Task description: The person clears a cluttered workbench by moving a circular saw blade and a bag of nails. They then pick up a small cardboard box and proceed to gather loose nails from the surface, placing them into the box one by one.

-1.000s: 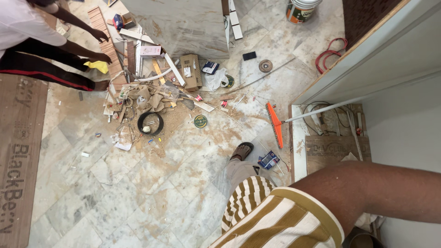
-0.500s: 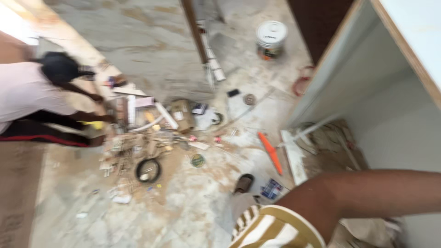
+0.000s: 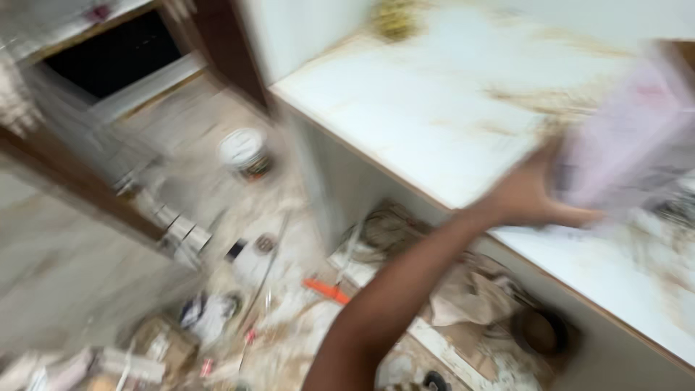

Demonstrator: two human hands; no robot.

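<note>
Pale pink and white, blurred by motion, a flat box or packet (image 3: 630, 137) lies at the right of the white surface (image 3: 434, 108); its right part runs out of frame. A hand (image 3: 539, 195) meets the packet's lower left corner, thumb stretched along its lower edge and the palm against its side; the fingers are lost behind the packet and in the blur, so I cannot tell how firmly it grips. Which of the person's hands this is cannot be told either; its bare forearm rises from the bottom middle of the frame and crosses the front edge of the surface.

That front edge, a thin wood-coloured line, runs diagonally from upper middle to lower right. The white top is streaked with sawdust, and the stretch to the left of the packet lies bare up to the near corner. Under the edge the cabinet is open, holding crumpled brownish paper (image 3: 463, 297), a coil of cord (image 3: 384, 228) and a dark round tub (image 3: 539, 331) whose contents are too blurred to read.

Beyond the corner lies the tiled floor (image 3: 72, 275). A white bucket (image 3: 242, 150) with its lid on stands there near the cabinet corner. Lower down, an orange tool (image 3: 326, 291) lies amid scattered debris and small boxes (image 3: 210, 315).
</note>
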